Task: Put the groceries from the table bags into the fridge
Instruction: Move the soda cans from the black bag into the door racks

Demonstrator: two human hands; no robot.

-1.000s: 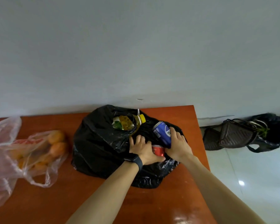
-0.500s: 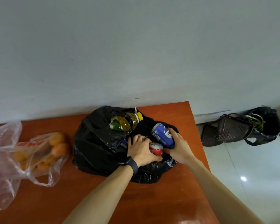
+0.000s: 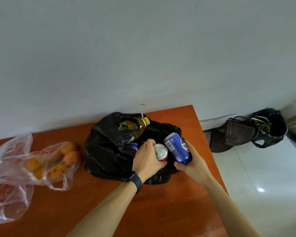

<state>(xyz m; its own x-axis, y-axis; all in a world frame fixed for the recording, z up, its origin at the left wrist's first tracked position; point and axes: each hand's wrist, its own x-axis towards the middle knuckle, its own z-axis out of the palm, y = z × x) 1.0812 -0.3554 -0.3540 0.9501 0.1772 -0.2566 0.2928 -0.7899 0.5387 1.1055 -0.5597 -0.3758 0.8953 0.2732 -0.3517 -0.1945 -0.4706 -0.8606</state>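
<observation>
Over the open black bag [image 3: 109,147] on the table [image 3: 169,202], the left hand [image 3: 148,162] wrapped its fingers around a red can [image 3: 160,152]. The right hand [image 3: 192,162] cupped a tilted blue can [image 3: 178,147], fingers curled beneath.

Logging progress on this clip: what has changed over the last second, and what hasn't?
Both cans have come up out of the black bag: the left hand now grips the red can more exposed, and the right hand has lifted and tilted the blue can. The yellow-capped bottle and the clear bag of oranges stayed put.
</observation>
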